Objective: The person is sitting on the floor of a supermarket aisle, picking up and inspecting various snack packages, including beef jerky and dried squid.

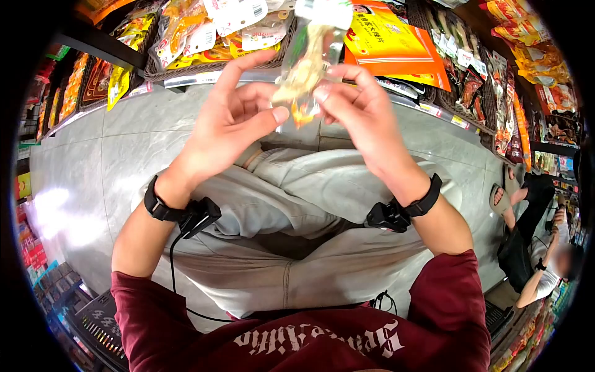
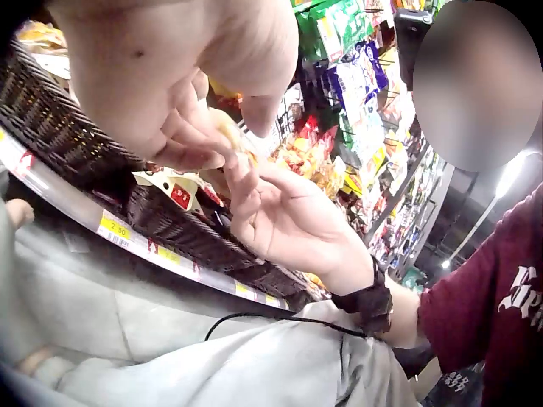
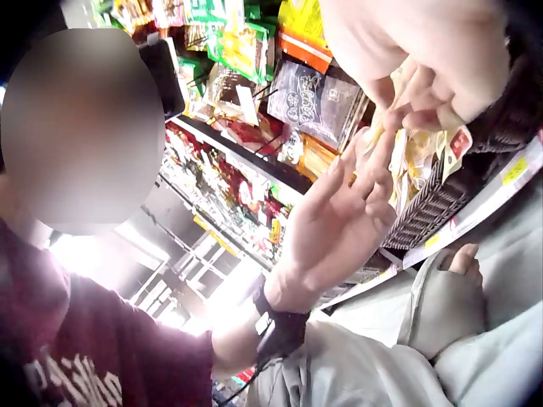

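Observation:
A clear package [image 1: 310,68] with pale food inside is held up between the hands in the head view. The left hand [image 1: 226,124] holds its lower left edge between thumb and fingers, index finger raised. On the other side, the right hand [image 1: 365,115] pinches the package with thumb and index finger. In the left wrist view the left hand [image 2: 182,76] is large at the top and meets the right hand [image 2: 293,216] at the fingertips. The right wrist view has the right hand [image 3: 424,59] above the left hand [image 3: 339,216]; fingers mostly hide the package there.
Wicker baskets [image 2: 64,110] of packaged snacks line a shelf in front. An orange and yellow bag [image 1: 390,46] lies beyond the right hand. Grey tiled floor [image 1: 80,161] surrounds the crossed legs. Another person [image 1: 545,266] sits at the far right.

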Motion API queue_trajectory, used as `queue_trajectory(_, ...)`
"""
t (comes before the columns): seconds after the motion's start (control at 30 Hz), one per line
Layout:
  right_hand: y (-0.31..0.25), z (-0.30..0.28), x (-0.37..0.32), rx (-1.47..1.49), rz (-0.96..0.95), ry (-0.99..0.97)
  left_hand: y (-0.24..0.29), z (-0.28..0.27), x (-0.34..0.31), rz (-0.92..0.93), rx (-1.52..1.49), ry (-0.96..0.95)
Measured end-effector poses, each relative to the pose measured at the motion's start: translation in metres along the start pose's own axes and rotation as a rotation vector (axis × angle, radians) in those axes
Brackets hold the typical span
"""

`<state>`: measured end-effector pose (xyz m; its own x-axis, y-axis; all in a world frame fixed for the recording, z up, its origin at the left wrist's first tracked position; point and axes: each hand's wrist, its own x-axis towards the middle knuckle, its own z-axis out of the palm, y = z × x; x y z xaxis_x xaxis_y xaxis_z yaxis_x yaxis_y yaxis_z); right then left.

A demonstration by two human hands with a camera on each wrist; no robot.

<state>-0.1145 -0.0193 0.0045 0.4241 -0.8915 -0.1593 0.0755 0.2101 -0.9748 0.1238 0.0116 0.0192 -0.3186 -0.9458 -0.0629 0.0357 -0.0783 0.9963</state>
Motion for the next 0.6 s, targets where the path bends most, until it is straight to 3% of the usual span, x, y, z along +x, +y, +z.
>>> queue_trajectory(0.07, -0.010, 0.001, 0.002, 0.127, -0.130, 0.168, 0.008, 0.008, 0.001, 0.150, -0.178, 0.037)
queue_trajectory(0.17, -0.019, -0.004, 0.006, 0.144, -0.188, 0.203, 0.009, 0.005, 0.003, 0.220, -0.120, -0.023)
queue_trajectory(0.47, -0.017, -0.016, 0.007, 0.061, -0.099, 0.182, 0.002, 0.003, -0.002, 0.020, 0.039, -0.174)
queue_trajectory(0.6, -0.013, -0.026, 0.015, 0.142, -0.133, 0.275, -0.005, 0.001, -0.003, 0.042, 0.036, -0.119)
